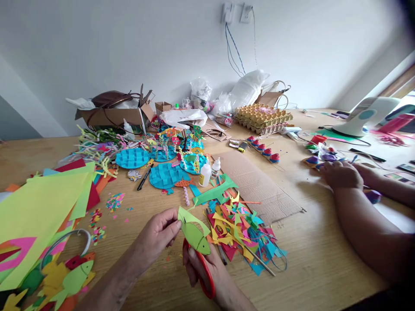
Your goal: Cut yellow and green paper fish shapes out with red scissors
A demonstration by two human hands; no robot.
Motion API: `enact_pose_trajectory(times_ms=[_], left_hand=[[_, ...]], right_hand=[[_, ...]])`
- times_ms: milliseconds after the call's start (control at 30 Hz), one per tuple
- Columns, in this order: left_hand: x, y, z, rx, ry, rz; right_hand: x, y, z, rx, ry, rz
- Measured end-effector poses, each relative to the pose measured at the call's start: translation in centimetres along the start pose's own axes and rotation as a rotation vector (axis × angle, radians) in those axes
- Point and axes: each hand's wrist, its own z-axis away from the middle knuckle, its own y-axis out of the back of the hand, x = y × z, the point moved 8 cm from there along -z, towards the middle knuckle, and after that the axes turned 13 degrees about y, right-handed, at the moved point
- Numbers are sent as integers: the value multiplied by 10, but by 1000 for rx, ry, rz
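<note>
My left hand [158, 235] pinches the edge of a light green paper cut-out [193, 233] shaped like a fish, held just above the wooden table [311, 259]. My right hand [204, 270] is closed round red-handled scissors [205, 276], whose blades are hidden behind the green paper. Right beside the paper lies a heap of coloured paper scraps [240, 229]. Both hands are at the near middle of the table.
Another person's arms [363, 216] reach in from the right. Stacked coloured sheets [42, 203] and paper fish [69, 276] lie left. Blue woven paper discs [165, 175], glue bottles [205, 174], a black marker [144, 178], cardboard [256, 185], egg trays [261, 115] and boxes sit farther back.
</note>
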Motion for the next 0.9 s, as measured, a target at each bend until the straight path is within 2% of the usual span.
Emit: enact_pose_trajectory(times_ms=[400, 900], left_hand=[[3, -4, 3, -41, 16, 44], [3, -3, 2, -50, 23, 71]], right_hand=[[-10, -3, -1, 15, 1, -3], [-7, -6, -1, -9, 62, -61]])
